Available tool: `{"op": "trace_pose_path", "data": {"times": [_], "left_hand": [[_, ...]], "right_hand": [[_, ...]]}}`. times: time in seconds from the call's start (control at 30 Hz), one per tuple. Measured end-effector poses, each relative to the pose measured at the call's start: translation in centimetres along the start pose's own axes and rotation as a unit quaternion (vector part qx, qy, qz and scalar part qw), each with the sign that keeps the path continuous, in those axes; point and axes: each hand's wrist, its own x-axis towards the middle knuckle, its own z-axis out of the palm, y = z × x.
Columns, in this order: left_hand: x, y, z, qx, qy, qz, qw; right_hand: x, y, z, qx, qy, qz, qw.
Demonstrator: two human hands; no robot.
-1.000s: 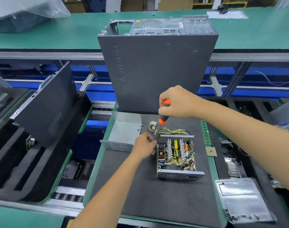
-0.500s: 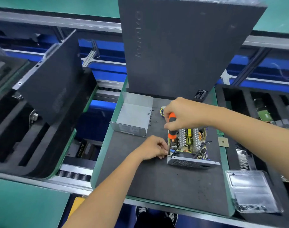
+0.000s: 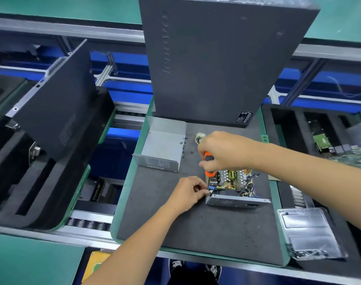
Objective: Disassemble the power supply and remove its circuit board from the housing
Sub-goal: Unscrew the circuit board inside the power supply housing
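Your right hand (image 3: 224, 151) fingers are curled tight round the orange screwdriver (image 3: 208, 163), held upright w/ tip down over the circuit board (image 3: 230, 179). Left hand (image 3: 187, 192) fingers pinch at the near-left corner of the open housing (image 3: 235, 201). Board sits inside it, on the dark mat (image 3: 196, 227). Removed metal cover (image 3: 163, 147) lies just left, loose screws (image 3: 183, 146) beside it.

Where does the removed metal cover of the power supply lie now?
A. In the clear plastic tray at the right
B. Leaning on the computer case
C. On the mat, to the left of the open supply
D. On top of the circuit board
C: the metal cover sits on the mat, left of the open supply and apart from it.
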Motion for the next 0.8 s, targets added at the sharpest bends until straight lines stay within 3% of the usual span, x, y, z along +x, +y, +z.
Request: {"op": "trace_pose_path", "data": {"times": [0.43,0.63,0.8], "left_hand": [[0.1,0.3,0.0,0.095,0.006,0.074,0.993],[0.1,0.6,0.2,0.06,0.018,0.057,0.996],[-0.1,0.4,0.1,-0.012,0.013,0.003,1.0]], "right_hand": [[-1.7,-0.7,-0.7,-0.057,-0.039,0.023,0.997],[-1.9,-1.0,-1.1,-0.031,-0.091,-0.007,0.995],[-1.7,-0.5,-1.3,-0.042,-0.081,0.007,0.996]]}}
